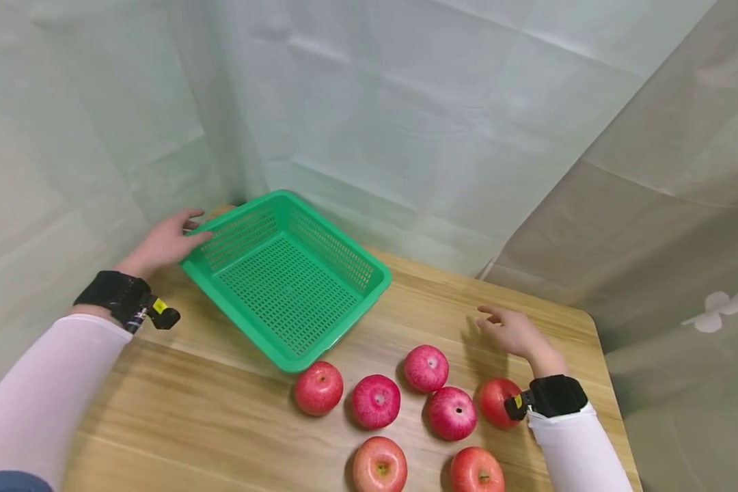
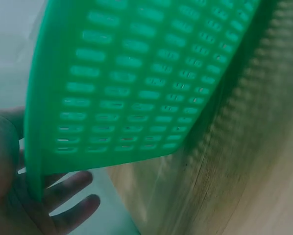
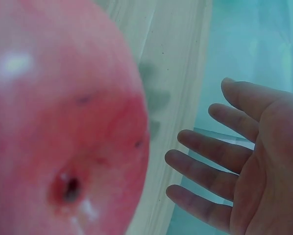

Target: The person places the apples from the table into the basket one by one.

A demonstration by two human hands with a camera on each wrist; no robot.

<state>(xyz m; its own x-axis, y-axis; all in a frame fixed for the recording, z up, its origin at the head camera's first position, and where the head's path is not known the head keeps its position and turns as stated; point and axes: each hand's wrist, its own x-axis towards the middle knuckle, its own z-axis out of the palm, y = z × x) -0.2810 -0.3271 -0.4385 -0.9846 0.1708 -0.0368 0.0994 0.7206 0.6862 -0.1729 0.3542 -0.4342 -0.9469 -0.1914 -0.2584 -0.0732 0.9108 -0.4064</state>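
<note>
My left hand point(image 1: 171, 239) holds the left corner of a green plastic basket point(image 1: 378, 279), whose sides and floor are full of slots. In the left wrist view the basket's rim point(image 2: 34, 122) passes between the palm and the fingers, and two fingers point(image 2: 70, 188) reach out past its lower corner. No fruit lies inside the basket. Over the right part of the table hovers my right hand point(image 1: 516, 333), fingers spread and holding nothing. Just below its wrist sits a red apple point(image 1: 495, 403), which looms large beside the hand in the right wrist view point(image 3: 97, 122).
Several more red and pink apples, such as a dark pink one point(image 1: 376, 402) and a paler one point(image 1: 380, 466), are spread over the wooden table point(image 1: 184, 403) in front of the basket. Pale curtains point(image 1: 393, 123) hang behind and at both sides. Each wrist wears a black strap with a camera.
</note>
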